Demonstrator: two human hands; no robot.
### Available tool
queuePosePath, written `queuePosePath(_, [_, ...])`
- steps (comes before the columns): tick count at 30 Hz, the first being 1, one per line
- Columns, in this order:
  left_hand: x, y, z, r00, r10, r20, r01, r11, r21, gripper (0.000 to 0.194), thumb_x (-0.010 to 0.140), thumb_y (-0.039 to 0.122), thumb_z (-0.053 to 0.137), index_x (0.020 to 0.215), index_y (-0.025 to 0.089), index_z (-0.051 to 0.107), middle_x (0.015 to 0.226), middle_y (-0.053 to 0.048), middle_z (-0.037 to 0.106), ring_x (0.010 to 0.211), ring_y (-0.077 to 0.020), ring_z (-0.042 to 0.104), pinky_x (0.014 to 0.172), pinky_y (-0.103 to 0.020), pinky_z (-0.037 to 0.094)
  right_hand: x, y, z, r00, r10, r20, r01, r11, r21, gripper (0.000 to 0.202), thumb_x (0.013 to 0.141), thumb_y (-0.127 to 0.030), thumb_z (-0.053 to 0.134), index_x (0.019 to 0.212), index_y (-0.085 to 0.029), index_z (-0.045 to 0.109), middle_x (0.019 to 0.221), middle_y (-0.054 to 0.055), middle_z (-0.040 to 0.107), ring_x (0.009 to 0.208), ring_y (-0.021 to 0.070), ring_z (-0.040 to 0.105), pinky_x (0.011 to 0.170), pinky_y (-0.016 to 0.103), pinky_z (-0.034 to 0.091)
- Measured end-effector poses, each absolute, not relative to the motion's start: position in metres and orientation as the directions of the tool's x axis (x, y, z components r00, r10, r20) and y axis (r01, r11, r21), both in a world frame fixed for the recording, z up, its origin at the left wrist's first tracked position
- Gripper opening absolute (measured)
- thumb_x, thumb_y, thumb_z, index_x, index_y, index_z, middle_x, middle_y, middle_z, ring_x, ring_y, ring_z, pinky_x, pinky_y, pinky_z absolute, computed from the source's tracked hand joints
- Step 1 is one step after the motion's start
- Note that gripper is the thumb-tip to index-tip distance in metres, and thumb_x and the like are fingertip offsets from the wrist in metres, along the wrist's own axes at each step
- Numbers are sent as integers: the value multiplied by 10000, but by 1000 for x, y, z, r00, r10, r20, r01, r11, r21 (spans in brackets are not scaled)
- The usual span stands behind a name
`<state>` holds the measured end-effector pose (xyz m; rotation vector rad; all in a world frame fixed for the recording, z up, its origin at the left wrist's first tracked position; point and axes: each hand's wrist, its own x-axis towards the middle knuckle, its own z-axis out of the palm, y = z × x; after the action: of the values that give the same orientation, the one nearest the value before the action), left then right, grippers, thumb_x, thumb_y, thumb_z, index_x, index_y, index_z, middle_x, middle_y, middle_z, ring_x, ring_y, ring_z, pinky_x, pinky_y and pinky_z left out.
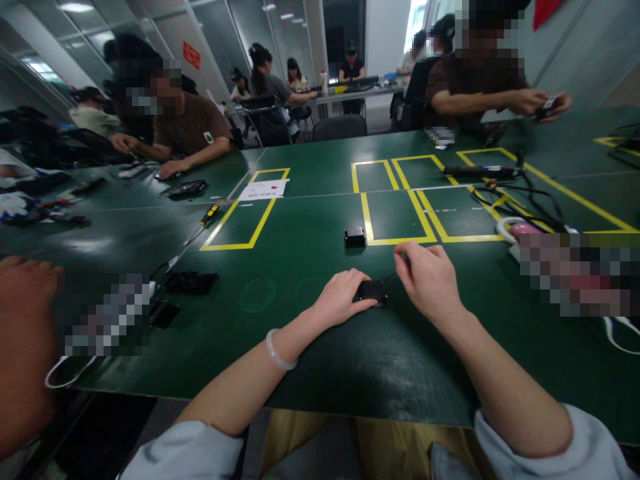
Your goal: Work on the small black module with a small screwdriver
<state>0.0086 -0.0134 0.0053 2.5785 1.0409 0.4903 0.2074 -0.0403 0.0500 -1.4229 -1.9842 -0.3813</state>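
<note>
A small black box-like part (374, 291) lies on the green table (320, 367), and my left hand (343, 297) grips its left side, thumb along the near edge. Above and to the right, my right hand (430, 277) is closed in a pinch around a thin dark cable or rod, whose other end reaches the black part; what exactly it is I cannot make out. Just beyond my hands sits another small black block (355, 236), touched by neither.
Yellow tape rectangles (400, 241) mark the table. A yellow-black screwdriver (210, 213) and black tray-like piece (191, 282) lie left; black cables (535, 197) and a pink item (523, 231) lie right. Another person's arm (25, 347) enters at left. People sit across the table.
</note>
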Motion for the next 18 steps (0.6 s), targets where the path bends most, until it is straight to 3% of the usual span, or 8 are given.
queuePosePath(4, [8,-13,5,677,712,188,602,-682,414,357,863,471,596,1070,191,516,1022,-56,577,962,-226,562,852,-367,448,207,-39,48,-173,714,678,912,376,-164,169,915,-226,400,1013,-168,525,720,19,611,645,167,530,740,304,357])
queuePosePath(10, [9,-13,5,679,710,190,603,-686,408,372,865,490,586,1065,185,516,1018,-59,578,959,-227,562,852,-366,448,207,-40,49,-177,729,661,906,383,-180,174,934,-331,441,888,-188,530,651,-6,572,594,150,504,714,294,354])
queuePosePath(18, [8,-13,5,678,709,191,605,-687,403,370,868,494,581,1067,188,520,1013,-55,577,955,-226,560,846,-362,449,207,-39,49,-180,722,668,903,390,-179,158,929,-256,407,952,-184,545,738,19,605,660,159,527,732,298,350])
